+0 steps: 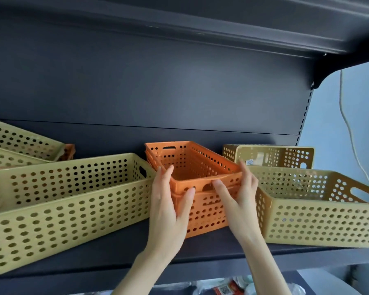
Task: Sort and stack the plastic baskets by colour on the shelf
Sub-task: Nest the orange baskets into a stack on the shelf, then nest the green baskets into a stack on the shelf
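Note:
An orange perforated basket (pixel 192 165) sits nested in another orange basket (pixel 207 216) at the middle of the dark shelf (pixel 124 252). My left hand (pixel 168 207) grips the near left corner of the top orange basket. My right hand (pixel 239 199) grips its near right corner, thumb on the front rim. A long yellow basket (pixel 58 211) lies to the left and another yellow basket (pixel 320 218) to the right, both close beside the orange stack.
More yellow baskets (pixel 19 143) lean at the far left, with a bit of orange basket (pixel 68 151) behind them. A yellow basket (pixel 273 156) stands at the back right. An upper shelf (pixel 222 28) overhangs. A cord (pixel 347 124) hangs on the right.

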`<action>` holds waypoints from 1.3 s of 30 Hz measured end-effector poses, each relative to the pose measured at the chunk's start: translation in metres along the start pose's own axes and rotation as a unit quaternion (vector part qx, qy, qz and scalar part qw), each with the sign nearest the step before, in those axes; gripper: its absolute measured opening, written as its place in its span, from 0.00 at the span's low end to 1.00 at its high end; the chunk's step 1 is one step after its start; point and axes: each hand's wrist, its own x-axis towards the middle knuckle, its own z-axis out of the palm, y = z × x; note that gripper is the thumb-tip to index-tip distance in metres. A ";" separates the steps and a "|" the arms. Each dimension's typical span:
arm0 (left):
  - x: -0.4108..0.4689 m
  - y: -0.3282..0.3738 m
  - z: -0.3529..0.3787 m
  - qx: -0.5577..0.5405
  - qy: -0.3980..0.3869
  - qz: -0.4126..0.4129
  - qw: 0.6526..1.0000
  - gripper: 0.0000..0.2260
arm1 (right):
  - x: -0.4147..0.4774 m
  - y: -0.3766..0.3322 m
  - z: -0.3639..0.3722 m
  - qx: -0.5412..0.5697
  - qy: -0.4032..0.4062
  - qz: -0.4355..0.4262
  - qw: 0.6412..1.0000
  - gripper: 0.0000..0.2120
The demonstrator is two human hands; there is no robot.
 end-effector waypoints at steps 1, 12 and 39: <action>-0.003 -0.003 0.001 -0.003 0.007 -0.002 1.000 0.25 | -0.003 0.003 0.002 -0.012 -0.001 -0.013 1.000 0.28; 0.000 -0.021 0.004 0.106 0.122 0.056 0.985 0.22 | -0.011 0.013 0.012 -0.081 -0.006 -0.034 0.996 0.26; -0.030 0.085 0.076 0.054 -0.008 0.124 0.991 0.10 | 0.000 0.026 -0.178 -0.288 0.046 -0.131 0.948 0.12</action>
